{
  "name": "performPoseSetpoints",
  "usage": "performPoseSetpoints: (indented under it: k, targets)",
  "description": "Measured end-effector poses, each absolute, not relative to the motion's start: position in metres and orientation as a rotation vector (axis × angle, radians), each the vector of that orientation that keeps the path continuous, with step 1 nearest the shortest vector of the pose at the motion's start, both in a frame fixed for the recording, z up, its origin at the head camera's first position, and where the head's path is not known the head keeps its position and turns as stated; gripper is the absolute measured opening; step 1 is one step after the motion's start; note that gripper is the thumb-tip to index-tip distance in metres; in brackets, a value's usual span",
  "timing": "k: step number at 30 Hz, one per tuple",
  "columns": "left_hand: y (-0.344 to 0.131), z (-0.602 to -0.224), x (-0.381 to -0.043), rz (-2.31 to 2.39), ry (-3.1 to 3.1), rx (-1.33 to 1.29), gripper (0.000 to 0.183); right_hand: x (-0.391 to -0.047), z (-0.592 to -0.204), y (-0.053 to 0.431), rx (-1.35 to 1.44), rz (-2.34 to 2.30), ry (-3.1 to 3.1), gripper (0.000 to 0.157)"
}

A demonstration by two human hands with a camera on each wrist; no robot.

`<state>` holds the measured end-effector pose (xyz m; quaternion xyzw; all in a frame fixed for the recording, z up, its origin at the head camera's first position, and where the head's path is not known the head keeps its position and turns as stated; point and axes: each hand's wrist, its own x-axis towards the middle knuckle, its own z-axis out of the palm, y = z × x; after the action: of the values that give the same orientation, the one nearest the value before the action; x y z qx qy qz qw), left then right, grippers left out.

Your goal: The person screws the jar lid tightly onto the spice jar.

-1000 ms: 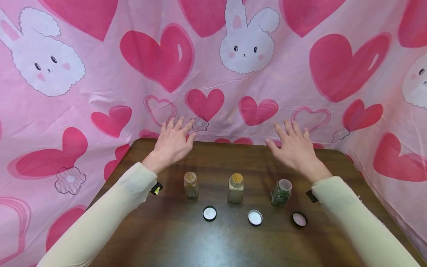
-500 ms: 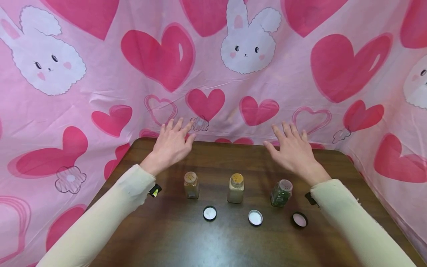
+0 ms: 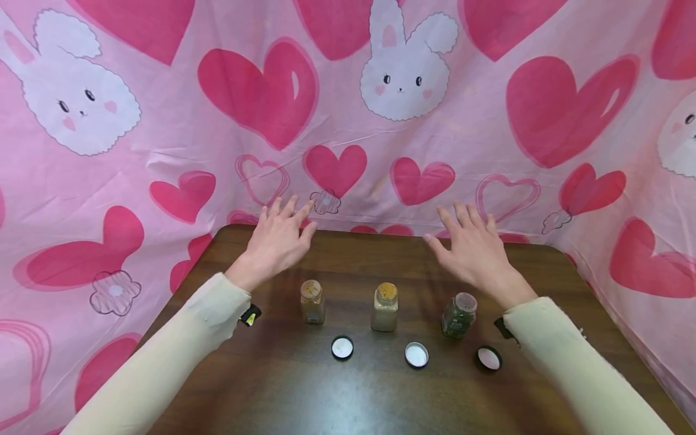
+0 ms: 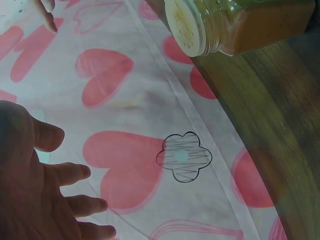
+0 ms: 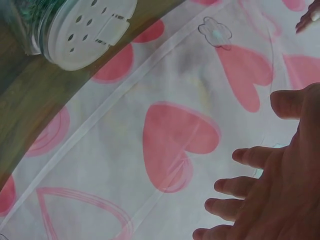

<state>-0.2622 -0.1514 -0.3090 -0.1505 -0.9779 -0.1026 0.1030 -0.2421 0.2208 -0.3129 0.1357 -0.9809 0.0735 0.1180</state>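
My left hand is held out over the back left of the table with its fingers spread, holding nothing. Over the back right, my right hand is spread the same way and also holds nothing. Three glass spice shakers stand in a row nearer to me. The left one is a brown spice jar with a perforated top, close to my left wrist. In the middle stands a pale spice jar with a yellow-dusted top. A jar of green herbs with a white sifter top is nearest my right wrist.
In front of the jars lie three round screw caps with their insides up: a left cap, a middle cap and a right cap. A pink curtain with hearts and rabbits hangs behind the brown wooden table.
Both hands have drawn slightly back toward me, and the right hand has drifted a little to the left. The jars and caps stay where they were.
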Motion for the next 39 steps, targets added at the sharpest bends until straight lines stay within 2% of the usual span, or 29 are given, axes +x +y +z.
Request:
performPoseSetpoints:
  k: [39]
  targets:
    - [-0.157,-0.319,-0.250,-0.324,-2.872,-0.460,0.061,-0.228,-0.321,0.202,0.434,0.229,-2.878,0.081]
